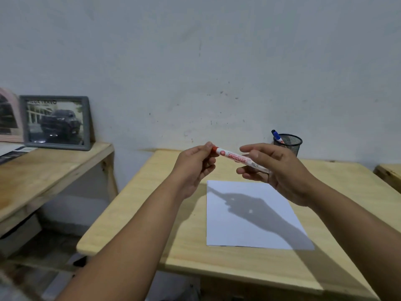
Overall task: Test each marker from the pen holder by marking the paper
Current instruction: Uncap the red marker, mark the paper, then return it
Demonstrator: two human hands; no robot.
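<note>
A white marker with red print and a red cap [235,158] is held level above the desk, between both hands. My left hand [194,168] pinches the red cap end with its fingertips. My right hand [275,170] grips the barrel's other end. Below them a blank white sheet of paper [249,216] lies flat on the wooden desk [152,224]. A black mesh pen holder [289,143] stands at the desk's back edge against the wall, with a blue marker [277,136] leaning in it.
A second wooden table [43,168] on the left carries a grey framed car photo [57,122] and some printed sheets. Another wooden surface [390,174] shows at the right edge. A gap of floor separates the left table from the desk.
</note>
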